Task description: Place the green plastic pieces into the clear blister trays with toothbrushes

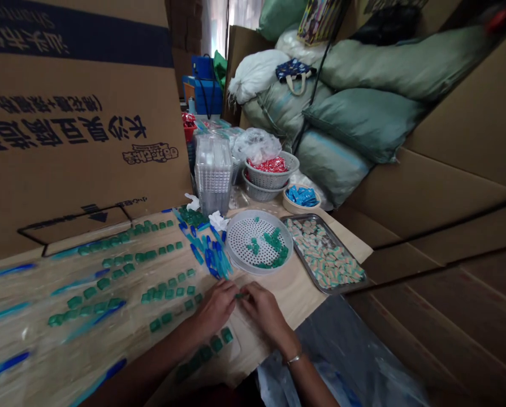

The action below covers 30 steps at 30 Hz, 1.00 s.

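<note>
green piece (239, 295), small, pinched between left hand (213, 309) and right hand (263, 312), fingers drawn together on it, above plywood tabletop (303, 294); rows of matching green pieces (148, 255) and blue strips (212, 259) lie alongside, perforated white tray (259, 214) just beyond.

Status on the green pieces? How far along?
Done: rows of green square pieces already lie along the table, beside blue strips. In hand: the left hand and right hand meet at a small green piece. Left: loose green pieces remain in the perforated white round tray.
</note>
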{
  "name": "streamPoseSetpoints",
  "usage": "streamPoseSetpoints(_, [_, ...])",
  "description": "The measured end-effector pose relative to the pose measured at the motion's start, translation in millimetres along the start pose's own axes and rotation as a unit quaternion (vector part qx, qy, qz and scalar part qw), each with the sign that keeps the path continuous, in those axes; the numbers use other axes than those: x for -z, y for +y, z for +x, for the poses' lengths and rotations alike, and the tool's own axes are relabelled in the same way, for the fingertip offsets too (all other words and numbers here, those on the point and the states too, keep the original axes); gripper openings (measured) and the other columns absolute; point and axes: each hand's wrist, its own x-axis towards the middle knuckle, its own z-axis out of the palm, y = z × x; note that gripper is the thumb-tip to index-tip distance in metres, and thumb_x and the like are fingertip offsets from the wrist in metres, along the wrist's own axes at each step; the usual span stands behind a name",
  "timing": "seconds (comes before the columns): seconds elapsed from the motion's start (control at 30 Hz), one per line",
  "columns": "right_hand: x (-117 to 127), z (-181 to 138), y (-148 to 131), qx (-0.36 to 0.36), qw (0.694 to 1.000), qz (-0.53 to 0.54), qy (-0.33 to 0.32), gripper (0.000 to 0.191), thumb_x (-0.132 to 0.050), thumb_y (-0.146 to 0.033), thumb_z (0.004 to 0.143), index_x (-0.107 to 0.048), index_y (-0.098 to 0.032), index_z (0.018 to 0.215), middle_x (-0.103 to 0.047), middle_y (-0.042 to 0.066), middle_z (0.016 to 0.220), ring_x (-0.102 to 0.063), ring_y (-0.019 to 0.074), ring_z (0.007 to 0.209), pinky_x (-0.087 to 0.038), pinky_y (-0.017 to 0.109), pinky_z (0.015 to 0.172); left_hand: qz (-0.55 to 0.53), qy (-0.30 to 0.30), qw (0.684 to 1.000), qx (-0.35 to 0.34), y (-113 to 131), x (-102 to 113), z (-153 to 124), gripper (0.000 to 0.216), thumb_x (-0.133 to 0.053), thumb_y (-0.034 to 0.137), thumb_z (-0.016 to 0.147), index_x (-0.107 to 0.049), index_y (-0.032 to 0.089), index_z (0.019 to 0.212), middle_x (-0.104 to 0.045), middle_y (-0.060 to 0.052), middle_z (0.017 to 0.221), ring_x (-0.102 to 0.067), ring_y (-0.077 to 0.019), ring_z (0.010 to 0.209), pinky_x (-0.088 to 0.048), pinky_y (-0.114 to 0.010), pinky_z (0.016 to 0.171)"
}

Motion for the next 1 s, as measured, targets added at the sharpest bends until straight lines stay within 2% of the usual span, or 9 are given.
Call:
streamPoseSetpoints(0.13, [41.0,29.3,23.1,-0.017,0.998,-0.011,0.057,0.017,-0.048,-0.014,0.082,-0.064,-0.018,0.082,-0.063,0.004,0.08,-0.057,0.0163,0.073,-0.041,0.025,0.064,0.043,-0.067,0.996,-0.052,2.0,3.4,11.9,0.021,-0.043,0.007,0.084,-0.06,0.018,0.078,-0.06,-0.003,0.081,-0.052,-0.0189,0.086,-0.038,-0.03,0.081])
streamPoseSetpoints(0.27, [62.3,81.1,46.8,-0.015,0.997,-0.064,-0.045,0.009,-0.062,-0.013,0.066,-0.068,-0.02,0.067,-0.066,0.0,0.068,-0.056,0.015,0.06,-0.037,0.022,0.055,0.052,-0.068,0.995,-0.047,2.4,3.6,15.6,0.022,-0.044,0.005,0.083,-0.059,0.017,0.074,-0.06,-0.004,0.079,-0.051,-0.0193,0.083,-0.037,-0.031,0.077])
streamPoseSetpoints(0.37, [56.3,110.3,56.6,-0.002,0.993,-0.05,-0.108,0.013,-0.068,-0.011,0.053,-0.065,-0.023,0.05,-0.059,-0.007,0.047,-0.048,0.0107,0.043,-0.031,0.02,0.044,0.04,-0.043,0.997,-0.042,1.9,0.2,14.4,0.023,-0.043,0.004,0.083,-0.059,0.017,0.073,-0.059,-0.004,0.078,-0.05,-0.0194,0.082,-0.037,-0.031,0.075])
streamPoseSetpoints(0.43, [52.2,119.0,58.8,0.0,0.993,-0.047,-0.107,0.016,-0.066,-0.008,0.053,-0.063,-0.022,0.047,-0.057,-0.007,0.043,-0.047,0.0101,0.041,-0.03,0.02,0.044,0.035,-0.033,0.998,-0.043,1.6,-2.6,13.3,0.023,-0.043,0.004,0.083,-0.059,0.017,0.074,-0.059,-0.004,0.078,-0.049,-0.0193,0.082,-0.038,-0.031,0.074])
streamPoseSetpoints(0.67, [67.3,109.8,56.8,-0.003,1.0,-0.018,0.007,0.021,-0.054,-0.003,0.066,-0.068,-0.019,0.068,-0.068,0.004,0.074,-0.059,0.0161,0.07,-0.04,0.024,0.065,0.05,-0.016,0.998,-0.031,-2.2,-10.8,11.5,0.021,-0.044,0.004,0.081,-0.059,0.017,0.076,-0.059,-0.004,0.08,-0.049,-0.02,0.083,-0.039,-0.031,0.074])
streamPoseSetpoints(0.77, [71.6,103.6,51.6,0.0,0.999,0.03,0.012,0.013,-0.055,-0.011,0.071,-0.066,-0.018,0.07,-0.066,0.001,0.068,-0.058,0.0146,0.065,-0.042,0.023,0.061,0.027,-0.018,0.999,-0.02,-5.4,-13.4,10.1,0.021,-0.045,0.004,0.079,-0.06,0.018,0.079,-0.061,-0.004,0.082,-0.051,-0.0201,0.084,-0.041,-0.032,0.077])
streamPoseSetpoints(0.83, [70.9,97.3,43.8,-0.001,0.998,0.062,0.016,0.009,-0.054,-0.017,0.074,-0.063,-0.017,0.07,-0.062,-0.001,0.062,-0.056,0.013,0.059,-0.042,0.021,0.055,-0.018,-0.007,1.0,0.0,-5.2,-13.3,8.3,0.025,-0.048,0.006,0.076,-0.061,0.02,0.092,-0.063,-0.005,0.091,-0.052,-0.0213,0.091,-0.043,-0.034,0.083])
streamPoseSetpoints(0.93, [63.1,79.9,22.7,-0.001,0.99,0.138,0.03,0.009,-0.054,-0.023,0.075,-0.06,-0.016,0.072,-0.058,-0.002,0.061,-0.053,0.0114,0.056,-0.041,0.02,0.052,-0.143,0.073,0.985,0.057,1.5,-8.5,6.7,0.037,-0.055,0.013,0.074,-0.057,0.023,0.109,-0.064,-0.006,0.105,-0.055,-0.0225,0.099,-0.043,-0.037,0.09])
streamPoseSetpoints(1.0, [53.3,63.0,3.7,-0.006,0.984,0.177,0.035,0.007,-0.055,-0.022,0.073,-0.059,-0.017,0.071,-0.058,-0.002,0.063,-0.052,0.0113,0.057,-0.04,0.02,0.053,-0.252,0.133,0.952,0.115,8.9,-2.6,7.3,0.033,-0.057,0.02,0.073,-0.059,0.022,0.106,-0.066,-0.005,0.099,-0.06,-0.0204,0.09,-0.048,-0.034,0.082])
